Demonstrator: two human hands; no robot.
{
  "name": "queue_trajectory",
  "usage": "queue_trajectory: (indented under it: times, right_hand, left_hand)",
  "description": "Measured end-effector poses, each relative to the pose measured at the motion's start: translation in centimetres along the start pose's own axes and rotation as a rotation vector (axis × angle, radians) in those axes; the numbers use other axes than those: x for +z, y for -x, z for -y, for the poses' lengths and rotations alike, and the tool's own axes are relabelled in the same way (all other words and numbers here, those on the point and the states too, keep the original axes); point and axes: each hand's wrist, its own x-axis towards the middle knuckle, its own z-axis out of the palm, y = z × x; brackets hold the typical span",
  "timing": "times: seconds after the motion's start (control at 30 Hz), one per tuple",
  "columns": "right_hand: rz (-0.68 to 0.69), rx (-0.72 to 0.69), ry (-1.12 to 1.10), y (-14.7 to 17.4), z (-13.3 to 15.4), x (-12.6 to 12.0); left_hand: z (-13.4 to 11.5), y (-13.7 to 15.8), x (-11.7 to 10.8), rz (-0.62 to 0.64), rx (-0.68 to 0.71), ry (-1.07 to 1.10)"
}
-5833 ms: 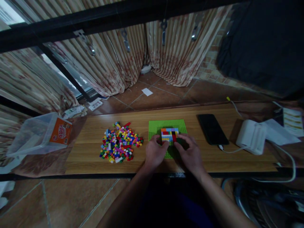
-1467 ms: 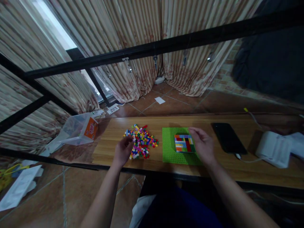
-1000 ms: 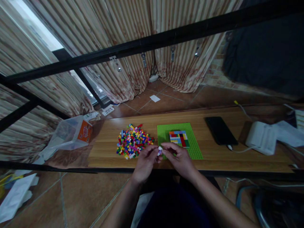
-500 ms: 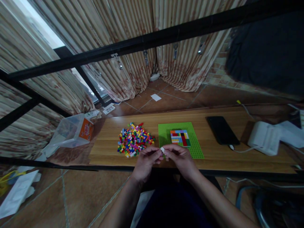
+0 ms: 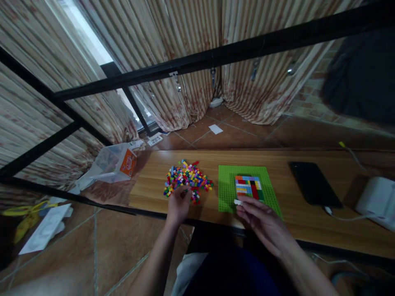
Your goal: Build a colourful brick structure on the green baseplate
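My right hand (image 5: 257, 216) pinches a small white toy brick (image 5: 238, 202) between thumb and fingers, over the near edge of the green baseplate (image 5: 226, 187). On that plate lies a flat block of bricks (image 5: 249, 186) in red, blue, white, yellow and other colours. My left hand (image 5: 179, 204) is at the near side of a pile of loose toy bricks (image 5: 193, 174), its fingers curled together. Whatever its fingertips hold, if anything, is too small to make out.
A black phone (image 5: 314, 184) with a white cable lies right of the baseplate, near a white device (image 5: 378, 201). The wooden table (image 5: 148, 181) has a dark front edge. A clear plastic box (image 5: 112, 164) stands beyond its left end. A black metal bar (image 5: 197, 61) crosses above.
My hands have parted. The left has moved left to the brick pile, while the right keeps the white brick near the baseplate. The camera view has shifted left.
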Motion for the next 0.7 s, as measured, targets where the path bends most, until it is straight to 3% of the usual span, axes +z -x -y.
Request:
queue_trajectory:
  times: [0.13,0.33,0.7]
  right_hand:
    - [-0.028,-0.020,0.076,0.2,0.2,-1.0]
    - [-0.141,-0.010,0.173,0.2,0.6,-1.3]
    - [-0.244,-0.298,0.558,-0.9,2.7,-2.3]
  left_hand:
    - [1.2,-2.5,-2.0,-0.104,0.037,-0.238]
    - [1.5,-4.5,-2.7,-0.144,0.052,-0.372]
    - [0.6,-5.7,-2.0,-0.165,0.146,-0.408]
